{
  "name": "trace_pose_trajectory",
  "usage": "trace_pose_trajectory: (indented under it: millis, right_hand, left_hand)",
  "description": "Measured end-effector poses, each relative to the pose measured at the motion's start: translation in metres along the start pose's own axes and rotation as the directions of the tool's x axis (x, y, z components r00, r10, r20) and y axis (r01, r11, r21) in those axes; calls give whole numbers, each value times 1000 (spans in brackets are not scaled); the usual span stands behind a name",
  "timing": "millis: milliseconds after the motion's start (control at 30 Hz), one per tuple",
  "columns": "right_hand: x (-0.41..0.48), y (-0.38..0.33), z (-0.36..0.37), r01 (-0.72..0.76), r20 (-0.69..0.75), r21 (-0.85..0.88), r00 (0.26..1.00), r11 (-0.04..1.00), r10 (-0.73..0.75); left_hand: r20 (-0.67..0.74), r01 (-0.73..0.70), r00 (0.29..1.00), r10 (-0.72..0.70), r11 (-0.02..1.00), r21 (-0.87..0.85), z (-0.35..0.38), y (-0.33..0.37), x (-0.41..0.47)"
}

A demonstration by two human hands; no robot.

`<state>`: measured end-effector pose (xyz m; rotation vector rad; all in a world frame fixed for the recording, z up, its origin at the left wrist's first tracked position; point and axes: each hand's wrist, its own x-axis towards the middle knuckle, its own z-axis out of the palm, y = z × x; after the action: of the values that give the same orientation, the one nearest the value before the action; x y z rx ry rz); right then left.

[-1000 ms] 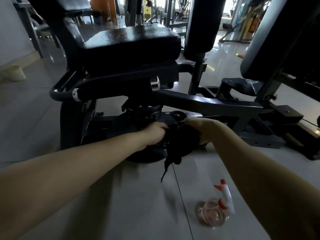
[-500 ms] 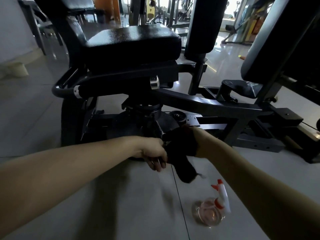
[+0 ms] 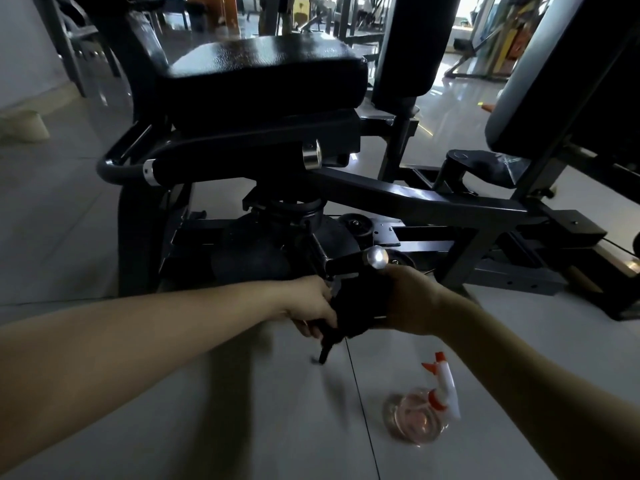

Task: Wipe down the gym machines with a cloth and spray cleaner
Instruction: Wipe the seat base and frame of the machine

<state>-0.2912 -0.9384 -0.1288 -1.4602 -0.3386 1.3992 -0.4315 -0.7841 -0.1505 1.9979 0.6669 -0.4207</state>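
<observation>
A: Supporting surface?
B: Glossy grey tiled floor (image 3: 173,427), with one dark grout line (image 3: 360,393) running toward the viewer.
A: Resting directly on it?
B: The black machine (image 3: 415,199), on its base frame at centre; a clear spray bottle (image 3: 420,410) — white-and-orange head — just right of the grout line; far left, by the wall, a pale low object (image 3: 24,128), possibly a cushion.

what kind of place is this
Probably a gym: a padded seat on a steel machine frame, with more machines behind on the shiny floor. The cloth and spray bottle suggest cleaning time.
</observation>
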Motion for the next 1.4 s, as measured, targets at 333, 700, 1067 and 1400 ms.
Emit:
trace_pose_trajectory:
  millis: [333, 700, 1067, 1400]
  right_hand:
    - [-2, -9, -24, 248, -140, -13, 959, 969, -247]
    - [39, -18, -8, 260, -211, 88, 948, 962, -237]
    - [59, -24, 6, 73, -230, -16, 970, 997, -75]
    - [-7, -51, -1, 107, -302, -230, 937, 967, -175]
  left_hand:
    - [-716, -541, 407, 567, 781, 311, -12, 23, -14]
    - [-559, -697, 475, 679, 678, 232, 38, 14, 39]
    - [-481, -365, 537, 693, 704, 609, 32, -5, 46]
    - [-575, -544, 442, 689, 715, 439, 30, 21, 19]
